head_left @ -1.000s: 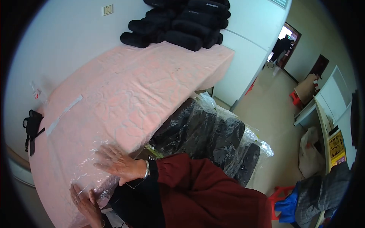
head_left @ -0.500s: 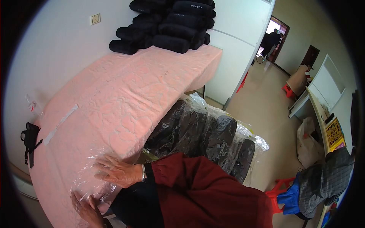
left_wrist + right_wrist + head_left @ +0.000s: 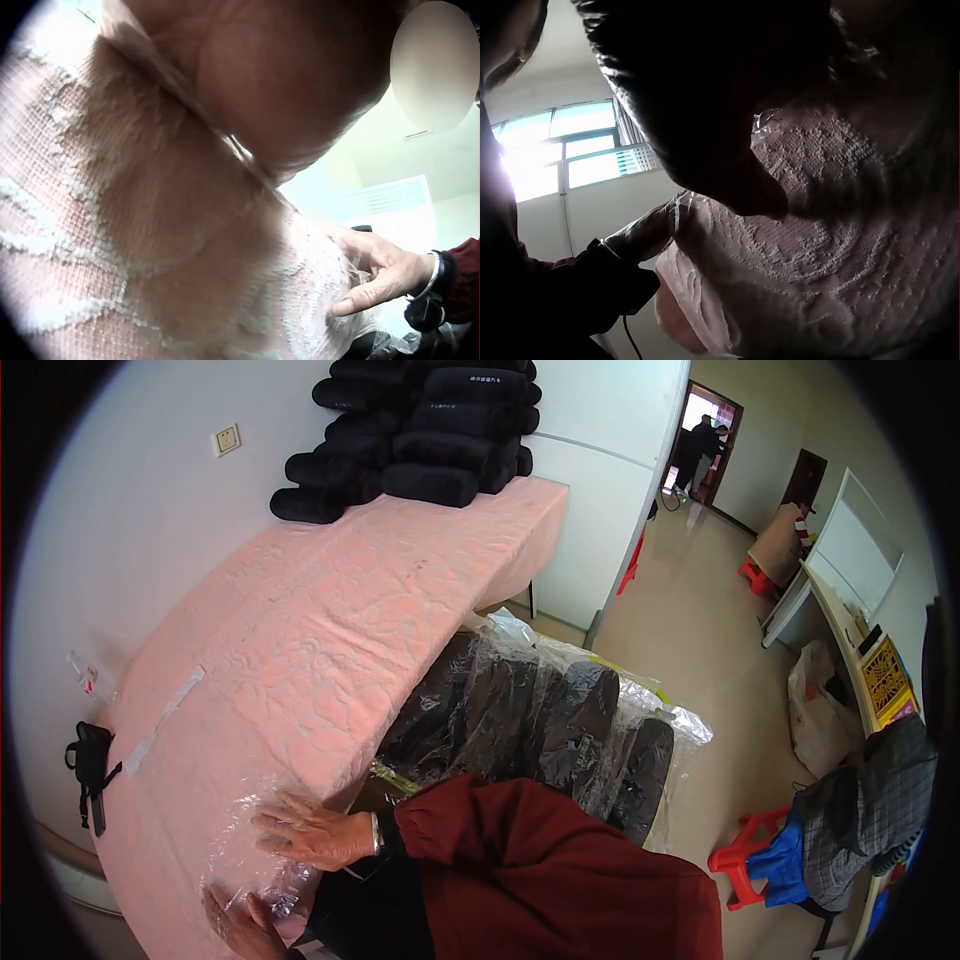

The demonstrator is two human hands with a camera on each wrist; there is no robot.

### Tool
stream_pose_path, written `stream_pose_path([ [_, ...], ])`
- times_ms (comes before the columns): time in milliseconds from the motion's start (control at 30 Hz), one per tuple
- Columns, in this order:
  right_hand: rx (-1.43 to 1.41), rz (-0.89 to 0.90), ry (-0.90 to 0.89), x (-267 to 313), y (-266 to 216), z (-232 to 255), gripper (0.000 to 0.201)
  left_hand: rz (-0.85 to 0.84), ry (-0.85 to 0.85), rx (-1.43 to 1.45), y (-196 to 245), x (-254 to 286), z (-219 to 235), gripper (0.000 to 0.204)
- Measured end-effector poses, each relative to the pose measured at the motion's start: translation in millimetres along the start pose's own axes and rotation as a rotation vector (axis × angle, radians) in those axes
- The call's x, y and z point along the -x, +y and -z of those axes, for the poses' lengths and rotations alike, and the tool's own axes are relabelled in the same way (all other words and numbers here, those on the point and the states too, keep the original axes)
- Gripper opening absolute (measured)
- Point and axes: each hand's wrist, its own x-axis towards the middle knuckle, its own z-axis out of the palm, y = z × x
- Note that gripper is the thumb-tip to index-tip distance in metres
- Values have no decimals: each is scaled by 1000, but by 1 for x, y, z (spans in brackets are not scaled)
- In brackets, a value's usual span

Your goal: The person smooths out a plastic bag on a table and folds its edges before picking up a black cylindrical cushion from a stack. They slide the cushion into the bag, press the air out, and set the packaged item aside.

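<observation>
A clear plastic sheet or bag [image 3: 235, 825] lies on the pink patterned cloth [image 3: 330, 650] at the table's near end. On it rests the right hand [image 3: 318, 834], palm down with fingers spread. Nearer the bottom edge, the left hand [image 3: 243, 928] lies on the same plastic, its fingers extended. The two hands are a short way apart. In the left wrist view the right hand [image 3: 386, 271] touches the cloth beyond the large, close left palm [image 3: 262, 75]. The right wrist view is dark; the left hand [image 3: 641, 234] shows at the cloth's edge.
Black cushions [image 3: 430, 485] are stacked at the table's far end. Plastic-wrapped dark cushions [image 3: 570, 720] stand beside the table. A black strapped item [image 3: 92, 760] and a white strip [image 3: 168, 718] lie at left. A red stool [image 3: 738, 872] and a side desk stand right.
The head view has shifted, so the room appears displaced. Both hands stay on the plastic with little visible movement.
</observation>
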Motion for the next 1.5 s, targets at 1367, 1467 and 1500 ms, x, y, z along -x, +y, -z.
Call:
stream_pose_path([
  [1367,-174,-151,-70,-30,-25,14,63,-84,255,561,54,-49,17,44],
  [1467,-205,-152,-137,-34,-21,25,61,-62,-169,466,48,-46,12,43],
  [1500,-222,-152,-131,-32,-19,32,60,-55,-173,473,42,-44,12,43],
])
